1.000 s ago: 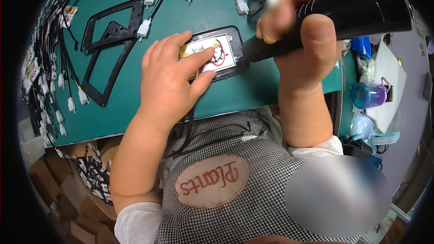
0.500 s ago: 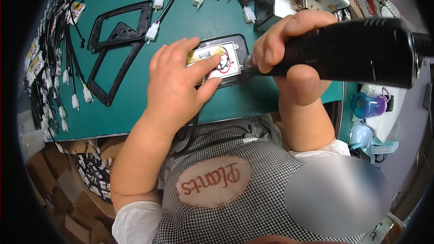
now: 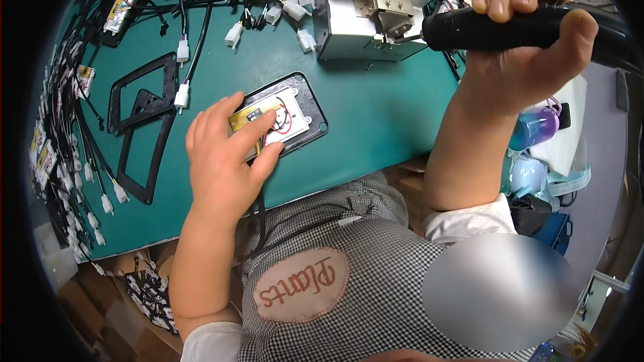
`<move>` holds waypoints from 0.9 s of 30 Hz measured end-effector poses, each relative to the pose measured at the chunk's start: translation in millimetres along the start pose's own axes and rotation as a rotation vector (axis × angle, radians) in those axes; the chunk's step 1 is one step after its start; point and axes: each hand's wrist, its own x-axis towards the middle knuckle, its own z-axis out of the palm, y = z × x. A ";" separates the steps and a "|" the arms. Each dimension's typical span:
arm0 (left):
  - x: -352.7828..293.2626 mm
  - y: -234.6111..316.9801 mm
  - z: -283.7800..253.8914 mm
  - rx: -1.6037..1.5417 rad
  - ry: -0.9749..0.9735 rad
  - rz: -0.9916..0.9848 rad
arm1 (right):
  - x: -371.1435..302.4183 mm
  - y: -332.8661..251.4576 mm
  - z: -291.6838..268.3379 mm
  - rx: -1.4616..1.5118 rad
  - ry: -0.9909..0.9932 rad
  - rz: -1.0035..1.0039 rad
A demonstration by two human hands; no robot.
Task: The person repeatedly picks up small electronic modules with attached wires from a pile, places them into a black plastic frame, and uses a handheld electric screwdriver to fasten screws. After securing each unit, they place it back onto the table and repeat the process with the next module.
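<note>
Left hand (image 3: 227, 154) on case (image 3: 312, 119); driver (image 3: 463, 30) in right hand (image 3: 533, 60).

Black frames (image 3: 137, 177) lie at left. Left fingers spread, index fingertip by the wires (image 3: 287, 124); case lies at an angle on green bench (image 3: 376, 110), near its front edge. Machine (image 3: 342, 27) stands beyond, rightward. Driver tip points left, near machine; contact unclear. Right fingers wrap driver.
</note>
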 end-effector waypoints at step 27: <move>0.9 0.4 0.6 -0.047 0.095 0.027 | -60.2 32.3 16.0 0.214 0.110 -0.023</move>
